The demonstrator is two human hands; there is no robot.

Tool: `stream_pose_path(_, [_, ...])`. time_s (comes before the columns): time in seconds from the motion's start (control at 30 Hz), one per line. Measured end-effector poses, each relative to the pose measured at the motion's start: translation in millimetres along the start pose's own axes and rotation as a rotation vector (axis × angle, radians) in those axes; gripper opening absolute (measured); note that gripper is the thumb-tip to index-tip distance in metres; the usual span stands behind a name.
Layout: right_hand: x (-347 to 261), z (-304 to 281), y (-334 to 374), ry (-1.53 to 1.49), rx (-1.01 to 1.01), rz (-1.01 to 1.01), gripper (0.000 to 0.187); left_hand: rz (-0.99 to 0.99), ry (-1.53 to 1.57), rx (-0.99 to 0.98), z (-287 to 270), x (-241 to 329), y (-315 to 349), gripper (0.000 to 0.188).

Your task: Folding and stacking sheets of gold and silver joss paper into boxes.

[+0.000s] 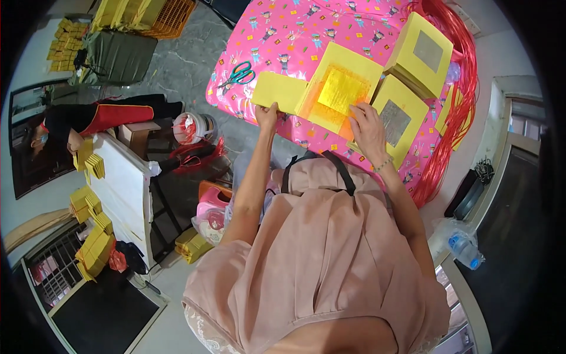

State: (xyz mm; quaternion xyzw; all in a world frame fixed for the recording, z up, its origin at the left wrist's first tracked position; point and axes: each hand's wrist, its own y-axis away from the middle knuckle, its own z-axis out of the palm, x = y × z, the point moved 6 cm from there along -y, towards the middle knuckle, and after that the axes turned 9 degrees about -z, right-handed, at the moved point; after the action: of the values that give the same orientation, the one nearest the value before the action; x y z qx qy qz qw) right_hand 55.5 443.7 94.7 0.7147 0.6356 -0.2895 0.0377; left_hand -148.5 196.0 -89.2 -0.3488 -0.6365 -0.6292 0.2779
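Observation:
On the pink patterned table cover [283, 26], my left hand [267, 116] grips the near edge of a plain yellow paper piece [280, 89], thumb on top. Its right end meets a yellow joss paper sheet [327, 59] bearing an orange patch and a shiny gold foil square [341, 92]. The bent fingers of my right hand [368, 128] pinch at the right edge of this sheet; the exact grip is partly hidden. Two thick yellow paper stacks with silver squares lie to the right: a far stack [407, 44] and a near stack [415, 109], close to my right hand.
Teal-handled scissors [240, 73] lie at the table's left. Red plastic strands [460, 118] drape down its right edge. A person [88, 121] in a red apron works at a white table [121, 177] holding yellow bundles. A white bucket [194, 128] and pink stool [211, 203] stand between.

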Motion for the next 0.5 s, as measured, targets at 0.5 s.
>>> stream_pose_path(0.5, [-16.4,-17.4,15.4,0.027,-0.095,-0.056,0.046,-0.066,-0.155,0.117,8.4,-0.8,-7.1,0.036])
